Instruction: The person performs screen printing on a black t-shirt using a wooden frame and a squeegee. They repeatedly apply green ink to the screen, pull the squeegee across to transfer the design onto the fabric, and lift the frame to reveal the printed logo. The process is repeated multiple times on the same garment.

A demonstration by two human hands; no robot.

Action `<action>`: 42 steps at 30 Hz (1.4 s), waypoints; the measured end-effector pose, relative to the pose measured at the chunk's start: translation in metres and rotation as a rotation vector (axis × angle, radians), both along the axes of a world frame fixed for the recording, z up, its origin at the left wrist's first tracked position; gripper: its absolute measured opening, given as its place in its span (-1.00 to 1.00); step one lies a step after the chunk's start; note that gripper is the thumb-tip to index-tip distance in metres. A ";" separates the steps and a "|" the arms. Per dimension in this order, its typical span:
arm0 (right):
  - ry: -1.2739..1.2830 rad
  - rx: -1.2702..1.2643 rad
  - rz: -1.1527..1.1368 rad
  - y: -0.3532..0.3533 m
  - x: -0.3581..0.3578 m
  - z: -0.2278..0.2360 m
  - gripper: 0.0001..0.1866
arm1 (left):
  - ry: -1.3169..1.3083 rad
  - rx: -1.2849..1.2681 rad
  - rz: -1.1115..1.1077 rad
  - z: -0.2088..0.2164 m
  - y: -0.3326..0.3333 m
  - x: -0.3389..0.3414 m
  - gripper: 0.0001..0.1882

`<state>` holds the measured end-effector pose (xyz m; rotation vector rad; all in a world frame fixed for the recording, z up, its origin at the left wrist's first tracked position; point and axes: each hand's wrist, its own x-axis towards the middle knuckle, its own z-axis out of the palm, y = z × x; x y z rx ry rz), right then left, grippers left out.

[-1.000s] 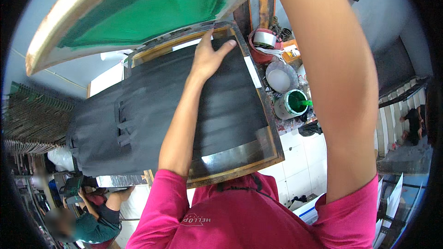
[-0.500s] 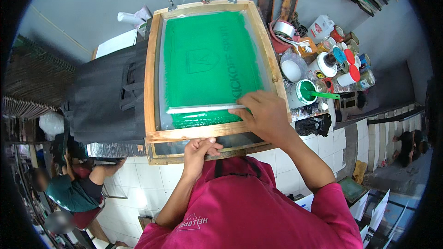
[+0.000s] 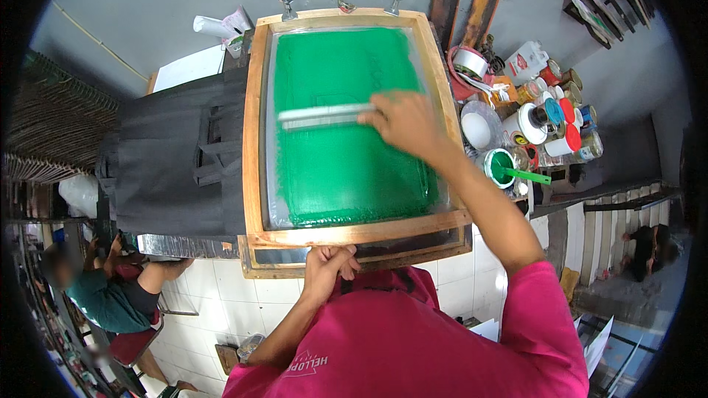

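A wooden-framed printing screen (image 3: 254, 147) lies in front of me, its mesh spread with green ink (image 3: 354, 180). My right hand (image 3: 409, 124) is closed on the right end of a pale squeegee (image 3: 317, 116), which lies across the middle of the mesh. Part of a faint printed outline shows beyond the squeegee. At the near edge of the frame, my left hand (image 3: 328, 269) has its fingers curled against the wood. A second, darker frame (image 3: 420, 254) shows beneath the near side of the screen.
Dark fabric bags (image 3: 169, 155) lie left of the screen. Hinge clamps (image 3: 345, 4) line its far edge. To the right stand an ink tub (image 3: 500, 168) with a green stirrer and several jars (image 3: 535, 121). One person (image 3: 110, 291) sits at the lower left; another (image 3: 650, 250) is far right.
My right hand has pushed the squeegee away from me, from near the front of the mesh to its middle. The left hand stays at the near edge. The view has shifted slightly.
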<state>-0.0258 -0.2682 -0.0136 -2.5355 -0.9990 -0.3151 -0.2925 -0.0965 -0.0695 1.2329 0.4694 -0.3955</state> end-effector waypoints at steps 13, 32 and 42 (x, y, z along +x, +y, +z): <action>0.146 -0.177 -0.152 0.040 0.237 0.009 -0.30 | 0.115 -0.436 -0.138 0.035 0.035 0.011 -0.65; -0.170 -0.165 -0.175 0.023 0.102 -0.019 -0.28 | -0.890 1.371 -0.234 0.060 0.106 0.306 -0.70; -0.123 -0.067 -0.115 -0.001 -0.027 -0.014 -0.35 | -0.836 1.277 -0.287 0.067 0.082 0.178 -0.77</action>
